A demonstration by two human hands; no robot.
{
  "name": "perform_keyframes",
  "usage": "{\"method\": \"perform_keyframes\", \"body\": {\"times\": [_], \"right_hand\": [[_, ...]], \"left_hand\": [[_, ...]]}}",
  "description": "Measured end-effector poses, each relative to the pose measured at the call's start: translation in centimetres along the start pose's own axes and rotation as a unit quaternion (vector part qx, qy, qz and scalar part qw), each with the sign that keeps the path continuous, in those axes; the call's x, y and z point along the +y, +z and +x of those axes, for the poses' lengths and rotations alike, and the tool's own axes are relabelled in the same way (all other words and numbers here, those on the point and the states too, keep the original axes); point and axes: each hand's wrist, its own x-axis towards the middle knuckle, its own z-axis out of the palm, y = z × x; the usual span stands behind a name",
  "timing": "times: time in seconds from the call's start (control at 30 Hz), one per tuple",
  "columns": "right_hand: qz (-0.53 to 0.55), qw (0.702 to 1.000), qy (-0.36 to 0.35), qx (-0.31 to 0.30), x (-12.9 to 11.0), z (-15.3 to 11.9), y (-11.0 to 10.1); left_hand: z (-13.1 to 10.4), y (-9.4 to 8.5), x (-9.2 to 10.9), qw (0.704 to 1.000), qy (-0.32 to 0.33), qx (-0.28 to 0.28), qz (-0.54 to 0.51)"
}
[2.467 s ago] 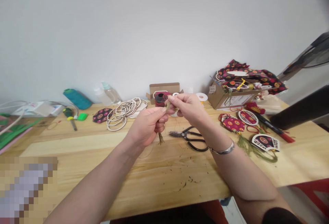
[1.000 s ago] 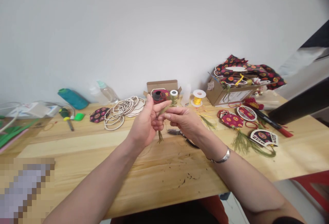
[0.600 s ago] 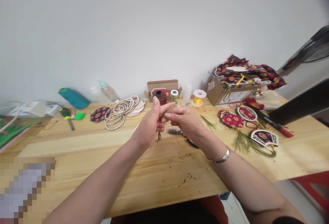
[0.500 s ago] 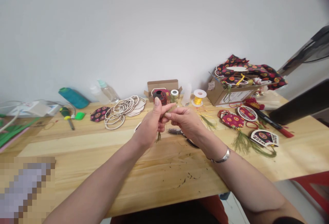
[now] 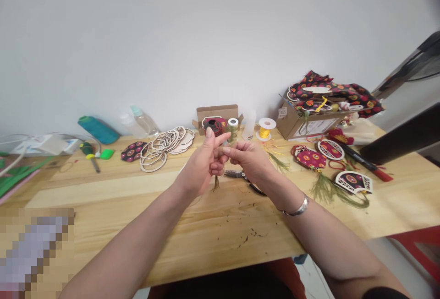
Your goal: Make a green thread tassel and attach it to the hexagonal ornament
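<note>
My left hand (image 5: pixel 205 161) is held above the middle of the table, lower fingers curled round a small olive thread tassel (image 5: pixel 216 182) whose ends hang below them. Its thumb and index finger point up and outward. My right hand (image 5: pixel 245 157) meets it fingertip to fingertip, thumb and index finger pinched on something too thin to make out, perhaps thread. Scissors (image 5: pixel 237 175) with dark handles lie beneath my right hand. Behind the hands are an olive thread spool (image 5: pixel 233 129) and a dark red cord roll (image 5: pixel 213 127).
Wooden cut-out frames (image 5: pixel 165 145) lie at the left, near a teal thread cone (image 5: pixel 98 129) and a screwdriver (image 5: pixel 90 156). Yellow spool (image 5: pixel 266 129), fabric-filled box (image 5: pixel 309 122), tasselled ornaments (image 5: pixel 311 157) and a black tube (image 5: pixel 402 136) are at the right. Dark scraps dot the table (image 5: pixel 192 239).
The fingertips have shifted slightly, and the right hand's fingers look less tightly bunched. The tassel below my left hand has moved a little right.
</note>
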Motion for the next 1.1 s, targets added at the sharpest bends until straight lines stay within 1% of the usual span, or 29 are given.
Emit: {"method": "perform_keyframes", "body": {"times": [0.13, 0.27, 0.37, 0.47, 0.63, 0.8, 0.97, 1.1], "right_hand": [[-0.001, 1.0, -0.003, -0.014, 0.1, 0.2, -0.3], [0.015, 1.0, 0.006, -0.026, 0.2, 0.3, -0.6], [0.021, 1.0, 0.008, 0.007, 0.2, 0.4, -0.8], [0.035, 0.999, 0.013, 0.03, 0.3, 0.6, -0.9], [0.065, 0.997, 0.005, 0.048, 0.3, 0.9, -1.3], [0.05, 0.996, -0.018, 0.069, 0.1, 1.1, -1.5], [0.06, 0.995, -0.013, 0.078, -0.1, 1.1, -1.6], [0.048, 0.996, -0.015, 0.078, 0.0, 1.2, -1.8]], "left_hand": [[0.1, -0.2, 0.2, 0.999, -0.013, -0.008, -0.035], [0.3, -0.6, 0.5, 0.998, -0.044, -0.006, -0.033], [0.3, -0.8, 0.6, 0.998, -0.058, -0.003, -0.016], [0.4, -0.8, 0.5, 0.999, -0.049, -0.007, -0.003], [0.5, -0.9, 0.2, 0.999, -0.05, -0.008, 0.015], [0.7, -0.9, 0.0, 0.998, -0.052, -0.003, 0.031], [0.9, -1.1, -0.4, 0.997, -0.058, 0.009, 0.047], [1.1, -1.2, -0.6, 0.997, -0.047, 0.01, 0.057]]}}
